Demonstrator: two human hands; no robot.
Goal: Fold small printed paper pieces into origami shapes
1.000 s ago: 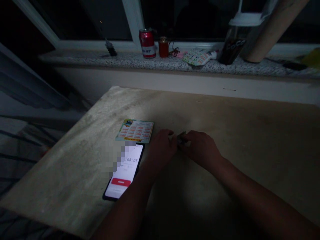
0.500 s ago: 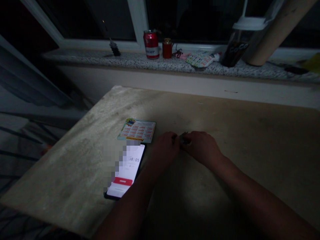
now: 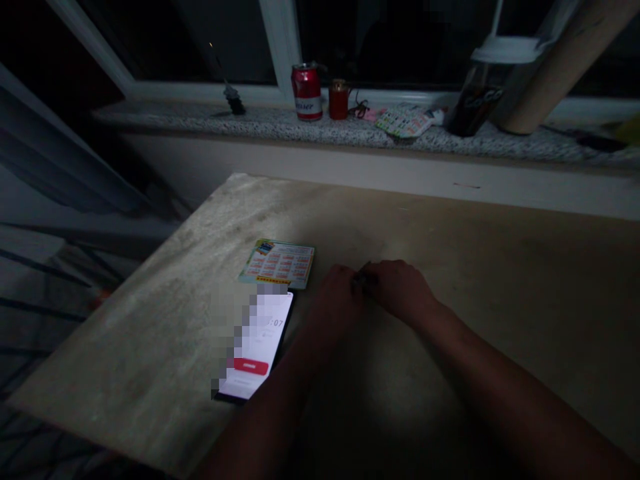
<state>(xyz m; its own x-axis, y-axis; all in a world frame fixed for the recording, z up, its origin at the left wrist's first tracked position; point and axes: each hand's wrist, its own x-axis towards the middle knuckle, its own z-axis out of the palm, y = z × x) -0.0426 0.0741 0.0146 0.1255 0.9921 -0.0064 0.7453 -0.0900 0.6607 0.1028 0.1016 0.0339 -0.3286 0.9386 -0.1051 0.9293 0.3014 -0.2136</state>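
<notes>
My left hand [image 3: 340, 293] and my right hand [image 3: 400, 283] meet above the middle of the table, their fingers closed and nearly touching. Between the fingertips is a small, dark greyish thing [image 3: 362, 275], mostly covered and too dim to name. Both hands appear to grip it. Left of my left hand lies a flat card or booklet [image 3: 280, 263] printed with a calendar-like grid. A lit phone [image 3: 253, 343] rests face up nearer to me, its lower right edge behind my left forearm. Part of its screen is blurred out.
The pale table [image 3: 150, 333] ends at a wall below a granite windowsill [image 3: 200, 123]. On the sill stand a red can [image 3: 307, 93], a red jar-like candle [image 3: 339, 101], a crumpled printed packet [image 3: 405, 121], a lidded cup [image 3: 475, 97] and a cardboard tube [image 3: 555, 73].
My hands have come slightly closer together, and less of the small thing shows between them. The phone's displayed digits have moved on. The whole view has shifted a little.
</notes>
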